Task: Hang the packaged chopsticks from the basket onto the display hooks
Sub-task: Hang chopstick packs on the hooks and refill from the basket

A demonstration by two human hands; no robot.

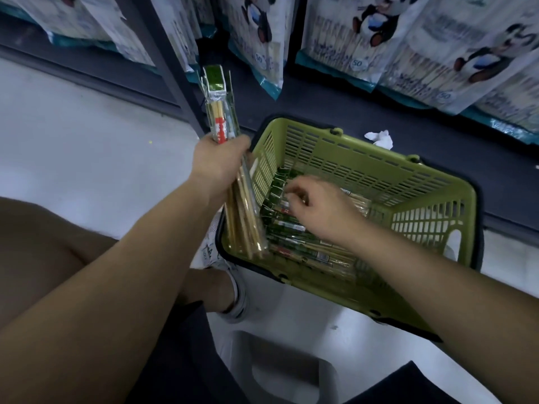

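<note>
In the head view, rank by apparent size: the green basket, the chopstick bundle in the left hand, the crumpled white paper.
1. green basket
2. chopstick bundle, gripped by the left hand; held nearer the camera, yet clearly smaller than the basket
3. crumpled white paper, smallest by far

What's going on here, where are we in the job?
A person sits by a green basket on the floor. The left hand grips a bundle of chopstick packs, held upright beside the basket. The right hand reaches down among the loose packs in the basket; motion blur hides whether it has one. The held bundle is not yet hung. Panda bags hang behind.
</note>
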